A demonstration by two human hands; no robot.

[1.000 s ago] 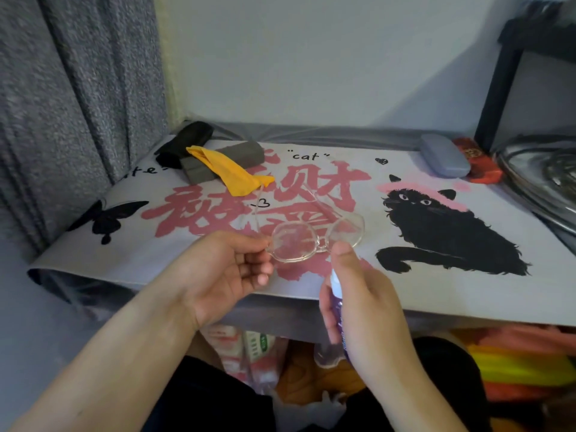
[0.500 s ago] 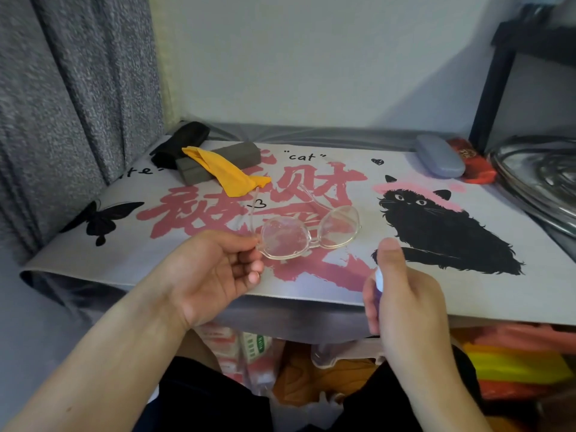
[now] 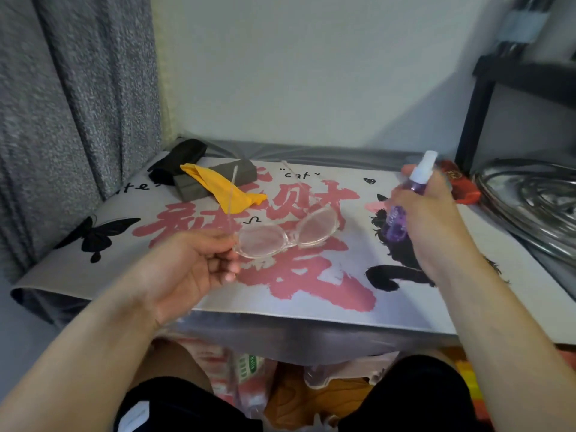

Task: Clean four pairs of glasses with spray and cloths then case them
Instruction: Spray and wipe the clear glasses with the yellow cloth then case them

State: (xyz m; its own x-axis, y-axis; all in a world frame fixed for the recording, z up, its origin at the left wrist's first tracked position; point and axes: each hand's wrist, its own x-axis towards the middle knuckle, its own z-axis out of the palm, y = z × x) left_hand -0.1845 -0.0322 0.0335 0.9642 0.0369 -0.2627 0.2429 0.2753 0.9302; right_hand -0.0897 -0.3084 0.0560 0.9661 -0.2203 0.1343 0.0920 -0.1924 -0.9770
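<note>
Right now, from the head cam, the only view, the person is partway thru the spray step on what looks like one pair of the four. The left hand (image 3: 187,269) is pinching the clear-framed glasses (image 3: 286,235) by the left temple hinge, fingers curled round the frame end, holding them up just above the printed mat (image 3: 467,294), temples pointing away toward the wall. The right hand (image 3: 433,213) is gripping the purple spray bottle (image 3: 402,213), fingers wrapped round its body, white nozzle up top, well off to the right of the lenses over the black cat print.

Compared w/ a sec ago, the bottle is moving away: it was right under the lenses w/ a finger on the pump, now it's lifted and swung out right. So spraying is prob done for this pair.

Next move, I'd guess: setting the bottle down on the mat & reaching for the yellow cloth (image 3: 227,191), which is lying across a grey case (image 3: 193,188) at the back left, beside a black pouch (image 3: 177,160). That needs the right hand freed first. A red case (image 3: 464,188) is sitting at the back right, partly behind the hand.
</note>
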